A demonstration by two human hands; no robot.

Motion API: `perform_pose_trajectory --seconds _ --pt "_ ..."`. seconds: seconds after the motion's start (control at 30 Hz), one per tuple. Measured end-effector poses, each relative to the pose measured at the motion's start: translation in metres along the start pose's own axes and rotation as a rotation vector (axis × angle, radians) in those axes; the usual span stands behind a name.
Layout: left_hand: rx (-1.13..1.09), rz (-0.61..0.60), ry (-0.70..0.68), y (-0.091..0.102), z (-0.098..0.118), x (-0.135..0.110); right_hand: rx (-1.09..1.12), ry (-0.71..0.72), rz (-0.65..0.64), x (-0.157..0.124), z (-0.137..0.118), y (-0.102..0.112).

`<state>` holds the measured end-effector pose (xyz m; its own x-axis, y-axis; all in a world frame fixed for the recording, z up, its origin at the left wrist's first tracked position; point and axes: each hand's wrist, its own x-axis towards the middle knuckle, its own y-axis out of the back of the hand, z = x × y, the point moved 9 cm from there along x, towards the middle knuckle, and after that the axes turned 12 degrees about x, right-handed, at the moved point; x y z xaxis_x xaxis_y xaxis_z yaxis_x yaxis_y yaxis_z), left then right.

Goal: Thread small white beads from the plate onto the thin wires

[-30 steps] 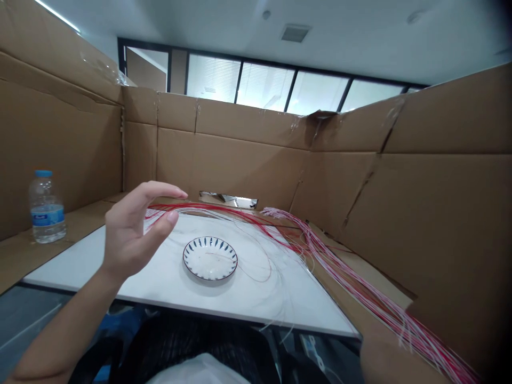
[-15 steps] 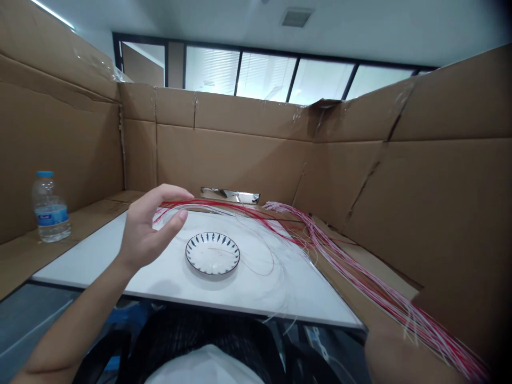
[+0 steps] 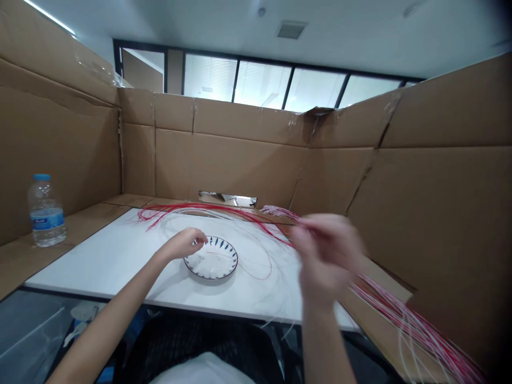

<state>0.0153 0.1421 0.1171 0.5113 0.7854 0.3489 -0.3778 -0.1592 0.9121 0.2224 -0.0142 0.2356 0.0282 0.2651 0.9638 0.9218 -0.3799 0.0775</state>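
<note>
My left hand (image 3: 186, 244) is over the left rim of a white plate (image 3: 214, 269) with dark leaf-like marks round its edge. Its fingers are curled together; whatever lies between them is too small or hidden to see. A fine red thread (image 3: 256, 278) loops from the plate across the white board (image 3: 100, 261). Smeared by motion, my right hand (image 3: 330, 253) is raised above the board's right side, in front of a long bundle of pink, red and white cords (image 3: 404, 306). Whether it grips anything cannot be made out.
Red cords (image 3: 192, 206) curve along the board's far edge, with white strands beside them. A shiny silver strip (image 3: 228, 199) lies behind them. To the left stands a water bottle (image 3: 47, 218) with a blue cap. Cardboard walls (image 3: 240, 160) enclose the table on three sides.
My left hand has moved down and right to the plate, its spread fingers now curled. From the lower right edge, my right hand has risen up and left over the board.
</note>
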Motion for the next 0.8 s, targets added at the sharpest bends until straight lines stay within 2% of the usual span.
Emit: perform_pose_trajectory --seconds 0.07,0.13,0.17,0.27,0.37,0.5,0.8 --pt "0.026 -0.034 0.016 -0.019 -0.011 0.009 -0.002 -0.131 -0.204 -0.007 0.045 -0.044" --pt "0.053 -0.045 0.032 -0.031 -0.019 0.016 -0.086 -0.325 -0.499 -0.032 0.100 -0.095" --pt "0.068 -0.046 0.042 -0.035 -0.023 0.019 -0.168 -0.403 -0.592 -0.047 0.126 -0.112" --pt "0.108 -0.057 0.071 -0.047 -0.030 0.024 -0.219 -0.463 -0.692 -0.080 0.167 -0.142" --pt "0.136 -0.087 0.090 -0.059 -0.035 0.027 -0.240 -0.481 -0.766 -0.102 0.179 -0.155" --pt "0.170 -0.102 0.131 -0.071 -0.045 0.028 -0.252 -0.479 -0.803 -0.113 0.180 -0.159" --pt "0.184 -0.090 0.164 -0.077 -0.054 0.027 -0.160 -0.474 -0.794 -0.121 0.180 -0.162"
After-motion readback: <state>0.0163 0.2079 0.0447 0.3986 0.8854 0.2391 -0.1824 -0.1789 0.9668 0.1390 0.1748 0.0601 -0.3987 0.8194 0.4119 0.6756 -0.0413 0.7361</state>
